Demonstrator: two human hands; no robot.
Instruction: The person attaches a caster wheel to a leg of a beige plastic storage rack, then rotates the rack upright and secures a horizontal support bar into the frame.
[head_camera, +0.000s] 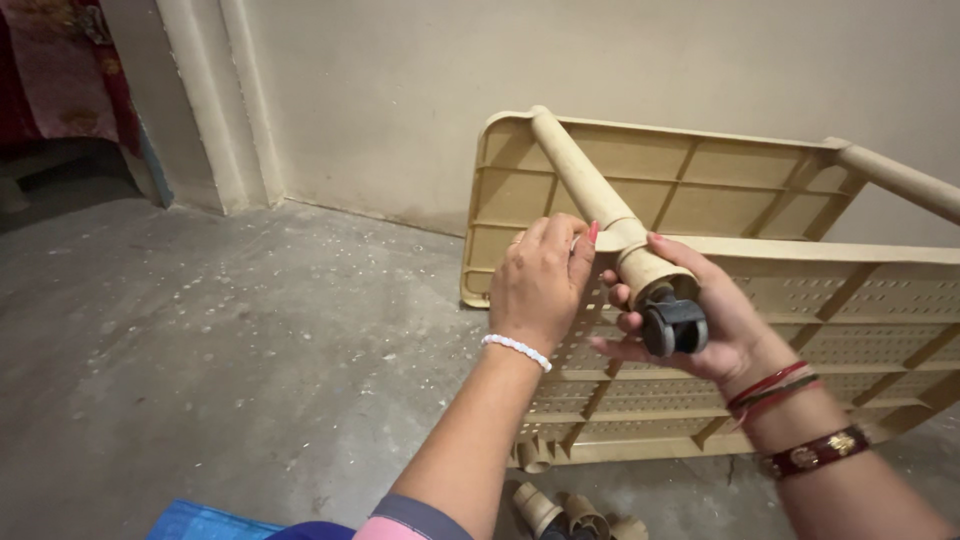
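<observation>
- While steadying the beige pole (590, 190), left hand (535, 285) wrapped tight round it;
- right hand (700, 320) clamped by grey caster wheel (673, 325), bracing against rack shelf (800, 290)

Bare concrete floor (200, 350), speckled with pale debris. Plain beige wall (400, 90) behind. Blue object (205, 523) at lower edge; red patterned cloth (60, 60) upper left.

Floor (200, 340): bare grey concrete, rough, speckled with pale flecks and dust, a thin crack near the lower right. Wall (400, 80): plain cream plaster, scuffed and darker along its base where it meets the floor. Door frame (205, 100): cream moulding at upper left. Beyond it, a red patterned cloth (60, 70) hangs over a shadowed area. Light: soft, even, indoor; no hard shadows.
</observation>
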